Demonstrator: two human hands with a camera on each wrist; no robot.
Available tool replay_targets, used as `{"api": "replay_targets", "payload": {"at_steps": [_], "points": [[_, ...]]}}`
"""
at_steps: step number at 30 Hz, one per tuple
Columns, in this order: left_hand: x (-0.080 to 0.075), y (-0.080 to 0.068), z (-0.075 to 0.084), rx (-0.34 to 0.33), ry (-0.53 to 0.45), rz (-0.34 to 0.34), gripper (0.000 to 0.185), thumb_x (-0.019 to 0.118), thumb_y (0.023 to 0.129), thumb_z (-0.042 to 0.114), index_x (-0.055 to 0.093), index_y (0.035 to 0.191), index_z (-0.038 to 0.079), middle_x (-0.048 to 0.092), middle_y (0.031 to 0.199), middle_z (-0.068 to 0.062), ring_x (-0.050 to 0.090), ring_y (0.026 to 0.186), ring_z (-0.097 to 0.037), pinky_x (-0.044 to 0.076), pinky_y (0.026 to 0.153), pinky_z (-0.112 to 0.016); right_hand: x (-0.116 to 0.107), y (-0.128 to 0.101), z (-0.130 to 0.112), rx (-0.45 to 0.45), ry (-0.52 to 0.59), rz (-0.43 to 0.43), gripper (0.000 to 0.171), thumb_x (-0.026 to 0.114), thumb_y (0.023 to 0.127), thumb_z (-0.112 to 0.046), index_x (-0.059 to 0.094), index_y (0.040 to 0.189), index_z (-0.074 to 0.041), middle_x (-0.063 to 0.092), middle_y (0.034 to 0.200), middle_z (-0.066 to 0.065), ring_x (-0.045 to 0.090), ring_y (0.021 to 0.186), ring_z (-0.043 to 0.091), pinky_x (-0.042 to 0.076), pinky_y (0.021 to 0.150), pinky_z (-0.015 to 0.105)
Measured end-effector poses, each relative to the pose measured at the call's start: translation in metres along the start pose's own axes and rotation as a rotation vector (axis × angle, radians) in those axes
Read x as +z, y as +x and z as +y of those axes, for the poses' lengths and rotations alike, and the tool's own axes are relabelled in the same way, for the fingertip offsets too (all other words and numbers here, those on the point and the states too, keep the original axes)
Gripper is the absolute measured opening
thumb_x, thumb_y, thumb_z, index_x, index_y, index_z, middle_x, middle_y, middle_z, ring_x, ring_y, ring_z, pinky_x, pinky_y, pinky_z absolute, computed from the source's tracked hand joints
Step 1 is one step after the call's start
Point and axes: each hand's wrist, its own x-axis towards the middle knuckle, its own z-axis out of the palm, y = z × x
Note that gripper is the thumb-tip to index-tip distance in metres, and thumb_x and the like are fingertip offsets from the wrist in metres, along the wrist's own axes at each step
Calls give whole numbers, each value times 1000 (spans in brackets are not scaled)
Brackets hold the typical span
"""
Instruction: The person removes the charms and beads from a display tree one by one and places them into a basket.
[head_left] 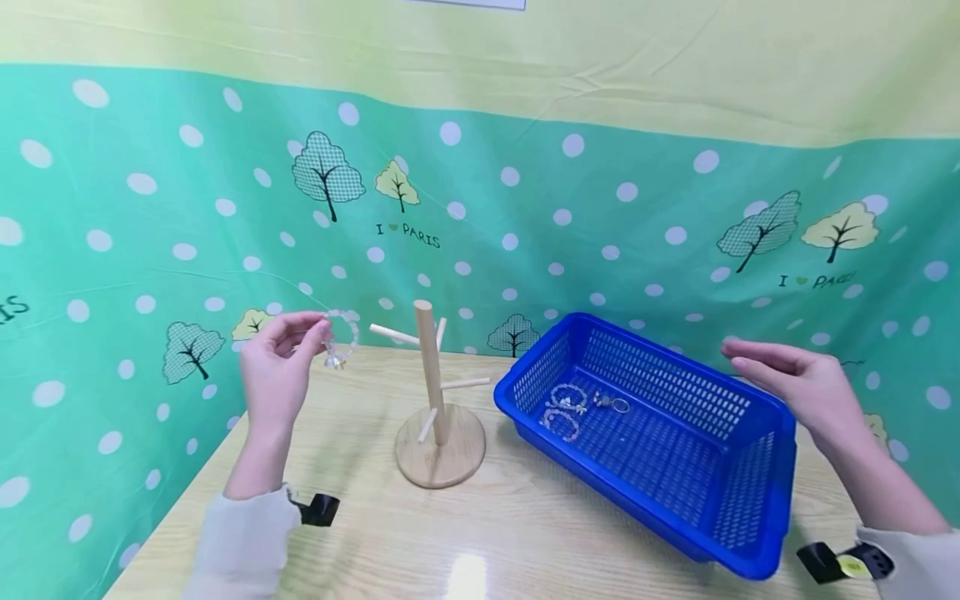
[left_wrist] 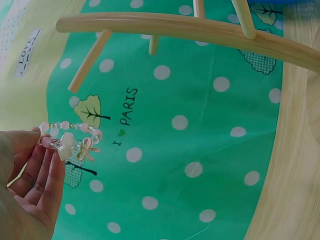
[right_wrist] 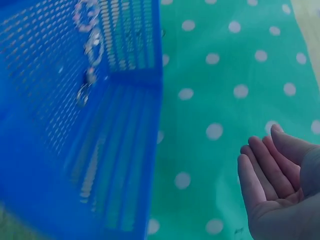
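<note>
My left hand (head_left: pixel 279 360) pinches a beaded bracelet (head_left: pixel 355 336) between thumb and fingers, left of a wooden stand (head_left: pixel 431 375). In the left wrist view the bracelet (left_wrist: pixel 85 128) shows pink and clear beads, a white flower and a bow charm. The stand has a round base and several pegs, with nothing hanging on them. My right hand (head_left: pixel 798 385) hovers by the right end of a blue basket (head_left: pixel 645 492), fingers relaxed and holding nothing. Inside the basket's left end lie a clear bracelet (head_left: pixel 568 398), a pink bracelet (head_left: pixel 561 425) and a keyring (head_left: pixel 619 406).
The light wooden table (head_left: pixel 352 542) carries the stand and the basket side by side. Behind them hangs a green dotted cloth (head_left: pixel 517 208) with printed trees. The basket's raised rim stands between the stand and my right hand.
</note>
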Motion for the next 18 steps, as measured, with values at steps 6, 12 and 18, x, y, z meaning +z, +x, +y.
{"api": "replay_targets", "payload": {"at_steps": [6,12,18], "points": [[-3,-2,7,21,-5,2,23,72,92,14,71,107,-4,70,84,21,69,79,2,59,73,-14,-7,-9,33,50,24,113,54,64,96,-43,56,143,-16,59,98,-46,46,97,-27,39,70,-1],[-4,-3,13,12,-21,13,22,73,91,13,72,105,-4,71,84,17,70,78,1,59,73,-14,-6,-19,62,88,55,230,61,67,94,-41,49,148,-19,53,102,-48,45,95,-30,36,78,-6],[-5,-4,19,12,-77,15,17,74,90,11,72,101,-2,73,83,13,71,75,-1,59,71,-15,-5,-31,86,127,61,256,66,68,94,-38,42,152,-17,51,128,-41,45,93,-33,37,83,-8]]}}
